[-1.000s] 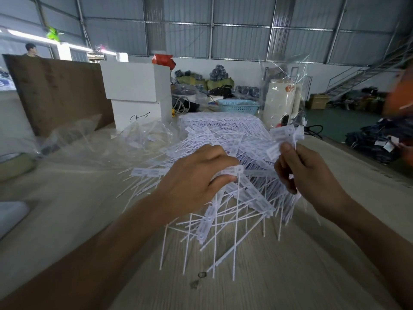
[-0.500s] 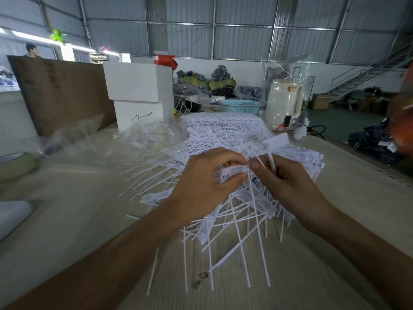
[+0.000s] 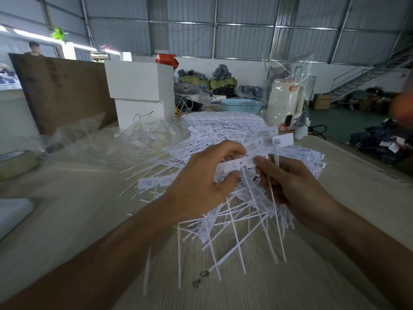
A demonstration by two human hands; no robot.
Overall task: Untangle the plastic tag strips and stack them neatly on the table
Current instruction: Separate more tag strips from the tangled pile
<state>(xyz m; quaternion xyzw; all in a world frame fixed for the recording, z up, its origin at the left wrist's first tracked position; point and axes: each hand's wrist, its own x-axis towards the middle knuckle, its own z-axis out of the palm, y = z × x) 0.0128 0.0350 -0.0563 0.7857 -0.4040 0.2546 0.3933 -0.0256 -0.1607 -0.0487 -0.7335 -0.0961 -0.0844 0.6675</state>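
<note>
Pale wooden table (image 3: 67,220) carries a tangled heap of tag strips (image 3: 245,209). Left hand (image 3: 201,186) grips a bundle; right hand (image 3: 290,186) pinches one strip (image 3: 282,139).

The palm and inner fingers of the left hand (image 3: 202,182) are turned away, so the extent of its grip on the tag strips (image 3: 243,211) cannot be told. Part of the tangle is hidden behind both hands. The fingertips of the right hand (image 3: 290,186) are partly covered by a flat tag head. Both forearms are cut off by the lower edge, at 7 and 4 o'clock. Print on the tag heads is too small to be read. At 3 o'clock an orange shape (image 3: 402,108) is blurred and cut by the edge. At 9 o'clock a pale grey object (image 3: 11,213) on the tabletop (image 3: 67,220) is cropped and cannot be identified. 2 small dark items (image 3: 201,278) at 6 o'clock are too small to be told.
</note>
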